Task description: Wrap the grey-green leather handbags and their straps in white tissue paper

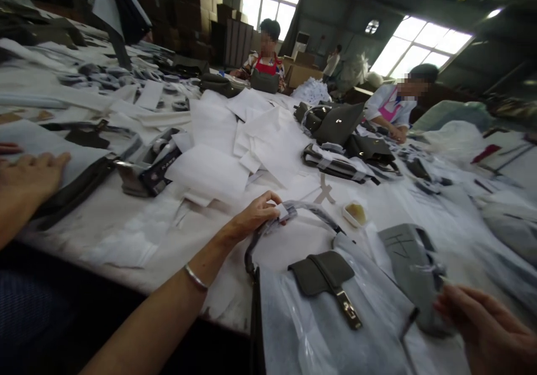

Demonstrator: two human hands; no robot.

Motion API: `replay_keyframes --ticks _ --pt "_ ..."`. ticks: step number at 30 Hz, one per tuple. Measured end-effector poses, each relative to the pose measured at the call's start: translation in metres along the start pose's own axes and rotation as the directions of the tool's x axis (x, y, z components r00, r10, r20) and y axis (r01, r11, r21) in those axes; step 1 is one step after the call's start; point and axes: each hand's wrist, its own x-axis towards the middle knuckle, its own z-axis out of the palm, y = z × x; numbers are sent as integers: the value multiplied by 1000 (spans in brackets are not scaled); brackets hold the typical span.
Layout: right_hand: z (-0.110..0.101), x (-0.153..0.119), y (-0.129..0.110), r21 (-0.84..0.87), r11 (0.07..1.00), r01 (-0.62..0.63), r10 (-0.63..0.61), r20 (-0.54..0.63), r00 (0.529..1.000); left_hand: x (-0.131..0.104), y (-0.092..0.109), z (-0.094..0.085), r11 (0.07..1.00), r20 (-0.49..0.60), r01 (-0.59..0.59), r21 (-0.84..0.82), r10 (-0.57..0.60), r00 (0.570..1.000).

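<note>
Two hands on one grey handbag (335, 308) lying flat at the near table (126, 218) edge, wrapped in clear plastic film. Right hand (482, 324) at the lower right: fingers curled around a grey leather piece (409, 268) beside the bag. Left hand (255, 215), wrist with a bangle (196, 277), has fingertips pinched shut on the wrapped carry handle (293, 218). Bag's long axis runs near-to-far, handle end pointing away toward the table middle, flap clasp (348, 308) facing up. Risk: bag body overhangs the table edge, so a pull on the handle alone could let it slide off; film is slick and the pinch could slip. Small dish of yellowish stuff (356, 212) just past the handle could get knocked. Another person's hand (29, 176) rests far left. Further out: loose white paper sheets (251, 134), more dark bags (339, 123), two seated workers (392, 106).
</note>
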Motion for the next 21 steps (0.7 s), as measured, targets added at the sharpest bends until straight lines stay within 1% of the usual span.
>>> replay_keyframes --ticks 1,4,6,8,10,13,15,16,17,18,19,21 --pt "-12 3 1 36 999 4 -3 -37 999 0 1 1 1000 -5 6 9 -6 1000" --pt "-43 2 -5 12 1000 -9 10 -90 996 3 4 2 998 -6 38 59 -38 999" --pt "-52 -2 -8 25 999 -39 41 -104 994 6 5 2 995 3 60 77 -60 998" --pt "-53 -5 -2 59 995 -78 83 -97 992 7 6 2 993 -5 72 92 -72 997" --pt "-51 -8 15 89 988 -125 132 -78 988 5 7 2 992 -30 74 103 -71 997" --pt "-55 -14 56 65 969 -239 243 -54 969 3 8 1 992 -71 80 100 -73 995" --pt "-63 -18 80 35 947 -319 321 -83 944 3 8 1 991 -82 95 90 -88 993" --pt "-67 -20 88 20 940 -342 342 -102 934 3 7 0 991 -80 101 87 -94 992" --pt "-72 -23 92 5 939 -345 344 -106 933 4 7 0 991 -76 104 83 -97 992" --pt "-75 -25 92 -14 944 -330 328 -86 941 5 6 1 991 -70 104 81 -99 993" --pt "-78 -27 87 -34 955 -295 294 -48 955 6 6 1 991 -66 103 80 -98 993" --pt "-79 -29 68 -55 982 -180 182 33 983 8 4 1 991 -66 104 83 -99 993"
